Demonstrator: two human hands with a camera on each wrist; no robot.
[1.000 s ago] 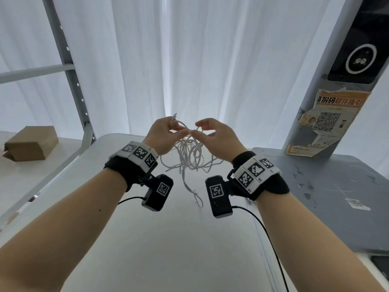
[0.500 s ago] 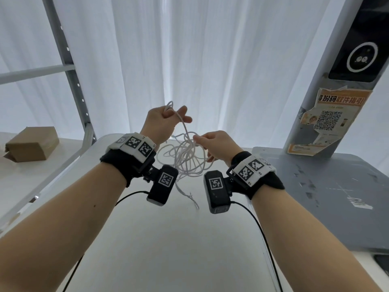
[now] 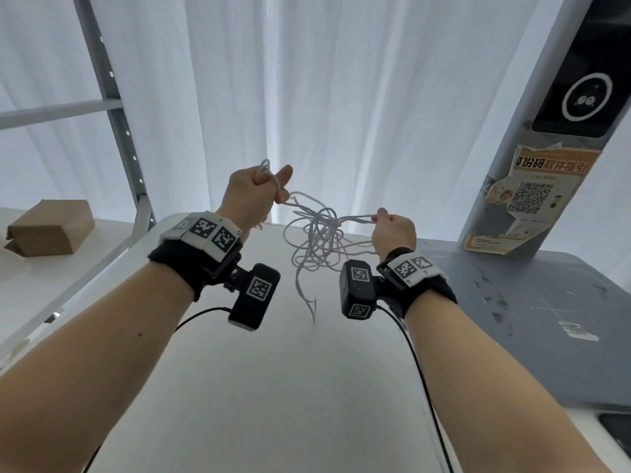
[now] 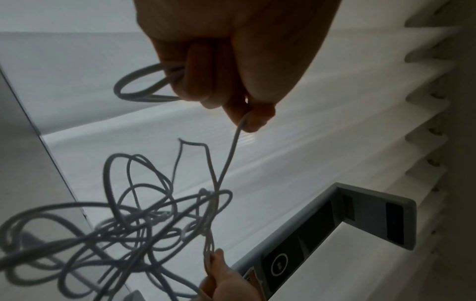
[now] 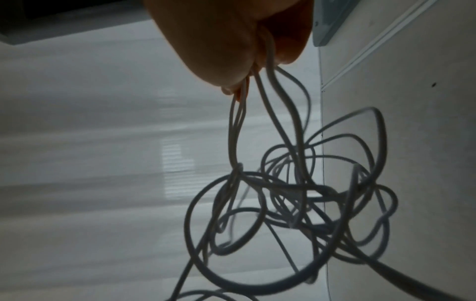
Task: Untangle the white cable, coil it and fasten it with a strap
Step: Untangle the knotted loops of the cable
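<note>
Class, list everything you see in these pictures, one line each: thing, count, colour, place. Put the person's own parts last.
cable: one, white, tangled, hanging between both hands
table: one, white, below the hands
box: one, brown, left shelf
shelf post: one, grey, left
curtain: one, white, behind
poster: one, orange and white, on right pillar
wrist cameras: two, black
left hand: grips cable
right hand: pinches cable

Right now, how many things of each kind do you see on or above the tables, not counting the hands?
Tangled white cable: 1
Brown cardboard box: 1
Tables, one white, one grey: 2
Total: 4
</note>
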